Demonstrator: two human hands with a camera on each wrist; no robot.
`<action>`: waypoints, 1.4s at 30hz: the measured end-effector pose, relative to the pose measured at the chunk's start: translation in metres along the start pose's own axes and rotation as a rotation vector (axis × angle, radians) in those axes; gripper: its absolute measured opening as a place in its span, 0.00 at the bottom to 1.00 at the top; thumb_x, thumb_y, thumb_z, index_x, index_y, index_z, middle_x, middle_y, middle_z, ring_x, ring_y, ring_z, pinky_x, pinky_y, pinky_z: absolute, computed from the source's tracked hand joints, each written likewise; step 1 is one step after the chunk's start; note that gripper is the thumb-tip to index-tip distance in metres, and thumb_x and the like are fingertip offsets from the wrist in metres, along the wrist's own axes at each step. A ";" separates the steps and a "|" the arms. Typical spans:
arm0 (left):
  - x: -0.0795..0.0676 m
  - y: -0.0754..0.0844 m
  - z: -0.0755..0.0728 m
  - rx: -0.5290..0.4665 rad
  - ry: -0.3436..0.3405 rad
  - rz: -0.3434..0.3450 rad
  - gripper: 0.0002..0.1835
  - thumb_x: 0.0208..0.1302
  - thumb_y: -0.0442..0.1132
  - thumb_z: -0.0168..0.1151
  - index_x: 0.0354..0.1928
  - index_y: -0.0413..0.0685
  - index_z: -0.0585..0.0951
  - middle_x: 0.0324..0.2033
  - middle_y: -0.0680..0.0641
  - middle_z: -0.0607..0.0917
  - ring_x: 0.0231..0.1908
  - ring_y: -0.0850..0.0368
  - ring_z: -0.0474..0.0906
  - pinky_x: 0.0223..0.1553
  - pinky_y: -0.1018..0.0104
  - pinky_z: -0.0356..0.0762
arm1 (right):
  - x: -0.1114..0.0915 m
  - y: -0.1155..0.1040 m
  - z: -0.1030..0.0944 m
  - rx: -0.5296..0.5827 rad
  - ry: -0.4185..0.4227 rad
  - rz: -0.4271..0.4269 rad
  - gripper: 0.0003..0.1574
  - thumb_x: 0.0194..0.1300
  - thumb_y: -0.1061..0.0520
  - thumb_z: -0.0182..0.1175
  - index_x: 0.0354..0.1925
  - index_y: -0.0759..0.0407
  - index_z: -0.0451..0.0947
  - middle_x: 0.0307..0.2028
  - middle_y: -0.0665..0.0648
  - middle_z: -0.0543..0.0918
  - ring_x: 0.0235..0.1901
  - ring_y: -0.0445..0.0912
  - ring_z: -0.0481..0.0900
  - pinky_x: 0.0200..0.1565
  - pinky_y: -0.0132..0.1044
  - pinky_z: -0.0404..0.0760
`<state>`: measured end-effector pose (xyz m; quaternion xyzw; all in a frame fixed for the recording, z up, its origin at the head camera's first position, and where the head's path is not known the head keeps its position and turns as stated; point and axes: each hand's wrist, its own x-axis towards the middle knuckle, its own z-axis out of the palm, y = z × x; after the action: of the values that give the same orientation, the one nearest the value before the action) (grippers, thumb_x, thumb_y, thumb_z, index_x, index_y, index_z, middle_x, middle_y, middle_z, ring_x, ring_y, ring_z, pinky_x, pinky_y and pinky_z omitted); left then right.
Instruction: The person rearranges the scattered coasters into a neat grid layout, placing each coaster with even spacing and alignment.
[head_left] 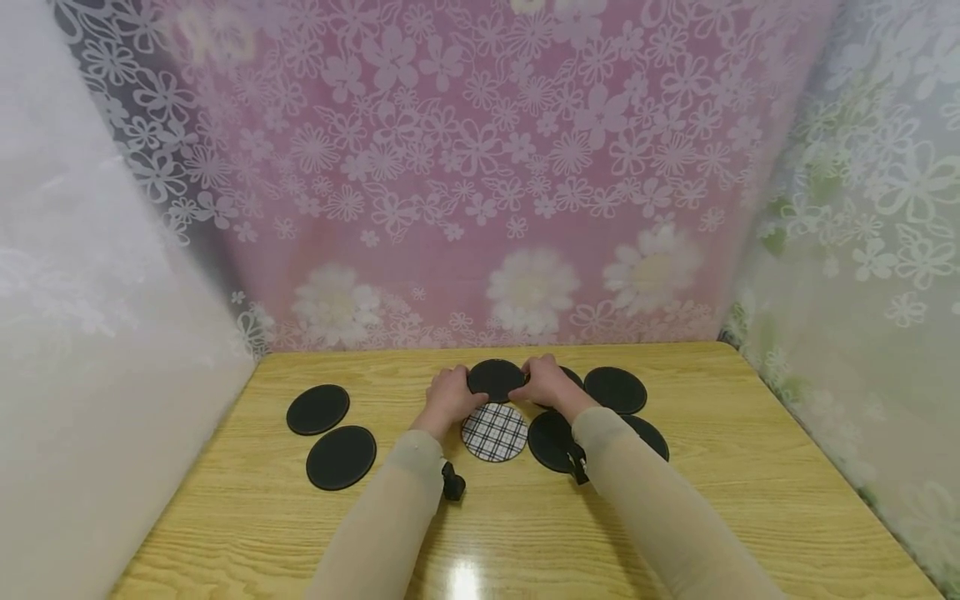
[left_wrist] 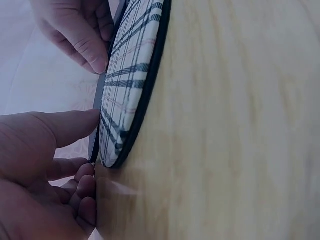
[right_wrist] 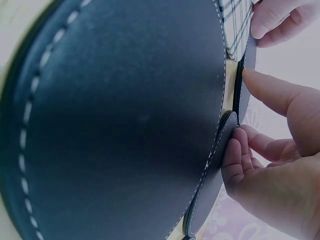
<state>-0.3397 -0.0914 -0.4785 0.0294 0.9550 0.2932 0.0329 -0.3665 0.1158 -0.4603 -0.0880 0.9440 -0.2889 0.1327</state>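
A round black coaster (head_left: 495, 380) lies at the back middle of the table, between both hands. The left hand (head_left: 450, 395) holds its left edge, thumb at the near rim and fingers curled round the side. On the opposite edge, the right hand (head_left: 550, 386) has its thumb at the near rim and its fingertips at the side. Directly in front lies a plaid coaster (head_left: 495, 433) with a black border, close against the black one. White stitching runs round a black coaster (right_wrist: 130, 120) in the right wrist view. The right hand partly covers another black coaster (head_left: 573, 377).
Right of the plaid coaster lies a black coaster (head_left: 549, 442). Farther right are a black coaster (head_left: 615, 390) and one partly under the sleeve (head_left: 654, 437). Two black coasters (head_left: 318, 409) lie on the left. A pink flowered curtain (head_left: 480, 208) hangs behind the wooden table (head_left: 247, 533).
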 end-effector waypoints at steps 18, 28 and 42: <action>-0.009 -0.004 -0.004 -0.043 0.009 0.044 0.31 0.71 0.47 0.76 0.65 0.33 0.78 0.58 0.33 0.79 0.60 0.35 0.76 0.65 0.39 0.74 | -0.007 0.000 -0.001 0.009 -0.017 -0.019 0.39 0.71 0.49 0.78 0.68 0.71 0.76 0.72 0.77 0.64 0.60 0.63 0.77 0.62 0.60 0.78; -0.013 -0.004 -0.007 -0.085 0.004 0.043 0.35 0.72 0.48 0.76 0.69 0.32 0.76 0.62 0.31 0.78 0.63 0.34 0.75 0.66 0.38 0.74 | -0.004 0.004 0.000 -0.006 -0.010 -0.036 0.39 0.72 0.48 0.77 0.68 0.70 0.76 0.71 0.76 0.66 0.60 0.62 0.77 0.62 0.60 0.79; -0.027 -0.003 -0.016 -0.151 -0.027 0.081 0.42 0.78 0.50 0.71 0.82 0.35 0.67 0.76 0.29 0.71 0.75 0.30 0.69 0.71 0.35 0.71 | -0.014 -0.004 0.001 -0.051 0.035 -0.098 0.42 0.78 0.52 0.72 0.78 0.71 0.68 0.76 0.76 0.63 0.66 0.65 0.76 0.65 0.61 0.78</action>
<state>-0.3142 -0.1049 -0.4664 0.0693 0.9277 0.3649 0.0362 -0.3522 0.1156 -0.4557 -0.1322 0.9479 -0.2723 0.0995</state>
